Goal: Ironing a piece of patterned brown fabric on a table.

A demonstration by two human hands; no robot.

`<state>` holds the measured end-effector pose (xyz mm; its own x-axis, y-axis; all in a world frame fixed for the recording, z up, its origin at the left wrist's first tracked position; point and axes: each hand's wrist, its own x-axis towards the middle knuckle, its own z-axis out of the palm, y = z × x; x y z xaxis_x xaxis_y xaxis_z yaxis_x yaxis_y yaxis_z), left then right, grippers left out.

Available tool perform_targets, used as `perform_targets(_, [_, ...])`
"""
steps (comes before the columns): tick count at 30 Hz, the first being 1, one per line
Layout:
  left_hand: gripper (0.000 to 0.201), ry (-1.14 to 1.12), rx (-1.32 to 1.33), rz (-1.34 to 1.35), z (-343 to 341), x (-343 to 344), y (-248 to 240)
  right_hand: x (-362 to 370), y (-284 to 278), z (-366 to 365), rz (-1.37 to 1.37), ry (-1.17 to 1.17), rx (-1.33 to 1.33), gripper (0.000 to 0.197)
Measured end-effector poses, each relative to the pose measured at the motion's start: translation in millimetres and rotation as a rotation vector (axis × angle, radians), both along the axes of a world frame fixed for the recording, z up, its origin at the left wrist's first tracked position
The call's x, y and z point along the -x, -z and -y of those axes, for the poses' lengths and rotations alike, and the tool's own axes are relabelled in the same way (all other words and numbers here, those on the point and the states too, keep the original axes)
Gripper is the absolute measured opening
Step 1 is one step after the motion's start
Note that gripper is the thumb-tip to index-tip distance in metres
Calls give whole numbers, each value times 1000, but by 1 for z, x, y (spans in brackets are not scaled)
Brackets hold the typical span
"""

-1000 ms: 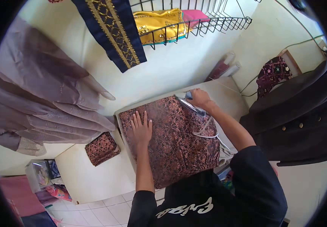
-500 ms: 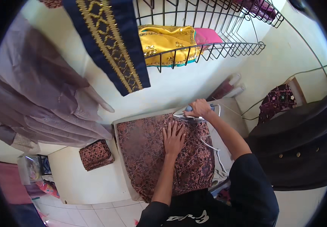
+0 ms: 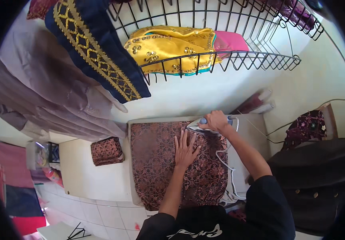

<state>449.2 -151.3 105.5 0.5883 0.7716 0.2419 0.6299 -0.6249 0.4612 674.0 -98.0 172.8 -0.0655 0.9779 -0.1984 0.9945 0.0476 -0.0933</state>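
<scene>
My right hand [image 3: 217,121] is wrapped round the handle of a clothes iron [image 3: 196,127], blue-grey on top, whose soleplate rests on the far part of a patterned cloth [image 3: 156,164]. That cloth, dark with copper-pink flowers, lies spread over a pale padded board [image 3: 242,154]. Just left of the iron's tip, my left hand [image 3: 185,151] presses flat on the cloth with its fingers spread. A white cord [image 3: 232,172] trails from the back of the iron down the right side of the cloth.
A folded patterned cloth [image 3: 107,151] sits on the white table [image 3: 88,180] to the left. Above hangs a black wire rack [image 3: 260,58] holding a yellow sequined cloth [image 3: 176,52]. Lilac garments [image 3: 56,92] hang left; a dark buttoned garment [image 3: 312,172] is at right.
The view has shifted, so the rack and hanging clothes sit differently in the picture. The iron stays in my right hand near the cloth's far edge, and my left hand remains flat beside it.
</scene>
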Motion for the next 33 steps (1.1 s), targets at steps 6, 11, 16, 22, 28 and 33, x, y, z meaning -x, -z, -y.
perform_targets(6, [60, -97, 17, -88, -6, 0, 1, 12, 23, -17, -50, 13, -205, 72])
perform_targets(11, [48, -240, -31, -91, -32, 16, 1, 20, 18, -21, -72, 13, -169, 71])
perform_targets(16, [46, -250, -60, -78, -45, 45, 3, 30, 7, -25, -45, -44, -70, 70])
perform_targets(22, [49, -229, -67, -124, -49, 64, 0, 64, 5, -47, -30, 4, -52, 71])
perform_targets(28, [53, -380, -44, -114, -50, 97, 5, 109, 13, -66, -14, -63, -102, 69])
perform_targets(33, [56, -412, -1, -75, -56, 121, 12, 117, 19, -70, 11, -24, -107, 71])
